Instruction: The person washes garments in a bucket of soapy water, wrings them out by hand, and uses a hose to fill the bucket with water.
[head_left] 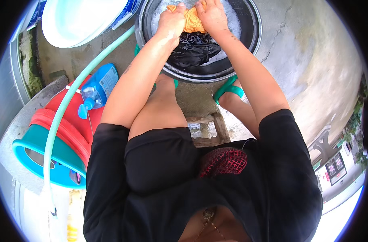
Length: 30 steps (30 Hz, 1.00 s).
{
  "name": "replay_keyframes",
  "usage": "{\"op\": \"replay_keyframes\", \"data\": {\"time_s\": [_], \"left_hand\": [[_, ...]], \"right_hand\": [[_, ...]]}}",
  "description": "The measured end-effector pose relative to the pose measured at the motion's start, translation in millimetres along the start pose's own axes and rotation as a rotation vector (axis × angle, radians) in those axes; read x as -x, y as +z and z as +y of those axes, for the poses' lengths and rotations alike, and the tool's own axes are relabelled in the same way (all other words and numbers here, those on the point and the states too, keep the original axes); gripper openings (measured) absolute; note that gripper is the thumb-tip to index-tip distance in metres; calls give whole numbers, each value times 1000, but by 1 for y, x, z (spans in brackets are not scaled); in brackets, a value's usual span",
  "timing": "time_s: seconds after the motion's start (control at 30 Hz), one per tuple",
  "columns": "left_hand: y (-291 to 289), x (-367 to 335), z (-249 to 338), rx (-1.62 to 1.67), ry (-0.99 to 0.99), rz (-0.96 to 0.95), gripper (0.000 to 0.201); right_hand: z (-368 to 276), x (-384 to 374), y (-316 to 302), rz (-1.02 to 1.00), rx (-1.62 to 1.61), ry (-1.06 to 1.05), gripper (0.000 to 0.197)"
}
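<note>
A bunched orange cloth point(193, 21) is gripped between my two hands over a round black basin point(254, 40). My left hand point(171, 21) has its fingers closed on the cloth's left side. On the other side, my right hand point(213, 17) is closed round it as well; some fingertips are cut off by the top edge. Below the cloth, a wet black garment point(194, 48) lies crumpled in the basin. White suds point(234, 24) float on the water around it.
A pale green hose point(67, 101) curves along the left. Near it are a blue pump bottle point(100, 86), a red tub point(63, 125) and a teal basin point(24, 151). A white tub point(81, 24) stands at upper left. Below the black basin is a wooden stool point(221, 127).
</note>
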<state>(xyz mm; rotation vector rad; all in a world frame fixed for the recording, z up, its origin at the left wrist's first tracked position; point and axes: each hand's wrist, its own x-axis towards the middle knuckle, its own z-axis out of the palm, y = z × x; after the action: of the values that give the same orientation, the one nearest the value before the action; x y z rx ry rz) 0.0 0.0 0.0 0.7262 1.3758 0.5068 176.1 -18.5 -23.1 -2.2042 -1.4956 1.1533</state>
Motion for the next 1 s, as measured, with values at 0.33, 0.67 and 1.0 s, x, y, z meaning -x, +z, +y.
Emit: {"op": "replay_keyframes", "data": {"time_s": [0.33,0.67,1.0], "left_hand": [[-2,-12,-45,350,-214,-130,72],[-26,-11,-53,746,-87,-483,21],[-22,4,-10,-740,310,3,64]], "right_hand": [[18,13,60,160,327,80,65],[-109,88,45,500,-30,-493,24],[58,-21,13,633,11,21,47]]}}
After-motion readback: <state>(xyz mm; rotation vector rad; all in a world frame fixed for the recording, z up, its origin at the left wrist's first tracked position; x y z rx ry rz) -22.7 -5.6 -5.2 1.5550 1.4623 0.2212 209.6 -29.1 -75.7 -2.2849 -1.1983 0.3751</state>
